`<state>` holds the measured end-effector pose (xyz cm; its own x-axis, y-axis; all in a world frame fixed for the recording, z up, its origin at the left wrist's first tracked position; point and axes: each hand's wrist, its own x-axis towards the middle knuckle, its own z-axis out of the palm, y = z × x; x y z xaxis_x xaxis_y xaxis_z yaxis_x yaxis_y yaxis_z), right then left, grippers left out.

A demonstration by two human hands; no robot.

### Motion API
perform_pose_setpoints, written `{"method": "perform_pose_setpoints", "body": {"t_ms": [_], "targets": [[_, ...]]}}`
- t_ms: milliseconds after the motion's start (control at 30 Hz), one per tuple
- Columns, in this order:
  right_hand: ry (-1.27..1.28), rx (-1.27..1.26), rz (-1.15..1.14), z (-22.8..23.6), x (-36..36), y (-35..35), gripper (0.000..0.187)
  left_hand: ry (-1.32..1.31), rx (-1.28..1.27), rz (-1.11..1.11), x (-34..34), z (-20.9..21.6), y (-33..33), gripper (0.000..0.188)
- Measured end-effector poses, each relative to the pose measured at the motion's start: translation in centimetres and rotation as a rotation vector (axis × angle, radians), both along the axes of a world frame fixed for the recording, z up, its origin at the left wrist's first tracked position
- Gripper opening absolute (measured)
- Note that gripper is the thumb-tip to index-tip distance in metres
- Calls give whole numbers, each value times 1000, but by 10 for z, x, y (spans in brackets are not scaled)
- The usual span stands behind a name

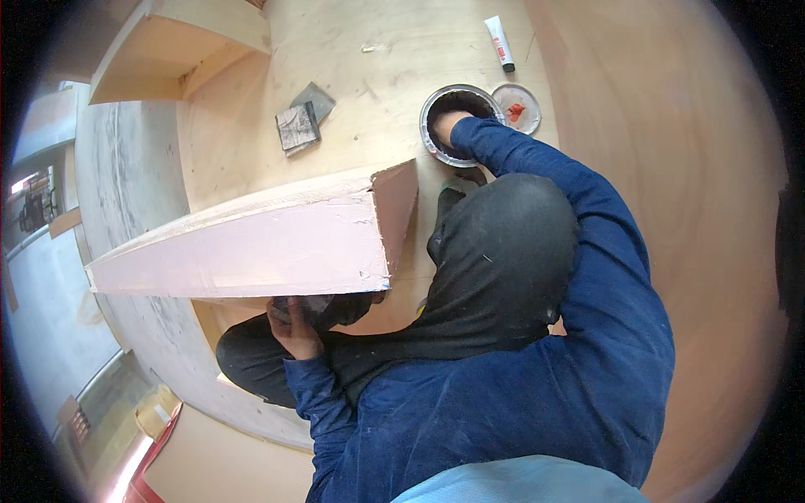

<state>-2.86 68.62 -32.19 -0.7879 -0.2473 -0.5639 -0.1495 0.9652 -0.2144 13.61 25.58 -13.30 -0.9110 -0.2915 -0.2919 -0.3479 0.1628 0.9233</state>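
My right hand (447, 123) reaches down into a round metal tin (429, 144), and its fingers are hidden inside. Against the tin leans or lies a round lid (528, 125) with a smear of orange-red paste. My left hand (295, 330) is closed round a dark grey, flat-looking piece (288, 312), partly covered by the long box-like panel (243, 251) above it. That panel has a pale pink coated side and rough, chipped edges. It lies across in front of me, beside my bent legs.
A white tube with a black cap (501, 46) lies beyond the tin. Two grey square pads or blocks (298, 128) rest on the plywood sheet (369, 109). A wooden frame (180, 50) stands at the far left. Brown board (654, 184) extends along the right.
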Motion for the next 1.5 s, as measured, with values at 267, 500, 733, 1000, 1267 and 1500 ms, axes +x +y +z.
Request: {"method": "perform_pose_setpoints", "body": {"t_ms": [267, 500, 733, 1000, 1267, 1500], "targets": [[-81, -28, 40, 103, 12, 27, 30, 23, 122, -31, -2, 4, -1, 33], [261, -439, -259, 160, 52, 71, 30, 63, 399, -256, -9, 28, 13, 23], [413, -772, -442, 235, 78, 100, 24, 77, 322, -707, -1, 116, 102, 22], [417, -631, -443, 298, 84, 71, 28, 377, 100, -759, -7, 3, 202, 28], [495, -385, -234, 282, 85, 68, 25, -72, 244, -624, -2, -98, 211, 27], [613, -390, -133, 197, 75, 102, 38, -79, 268, -776, -26, -168, 225, 33]]}}
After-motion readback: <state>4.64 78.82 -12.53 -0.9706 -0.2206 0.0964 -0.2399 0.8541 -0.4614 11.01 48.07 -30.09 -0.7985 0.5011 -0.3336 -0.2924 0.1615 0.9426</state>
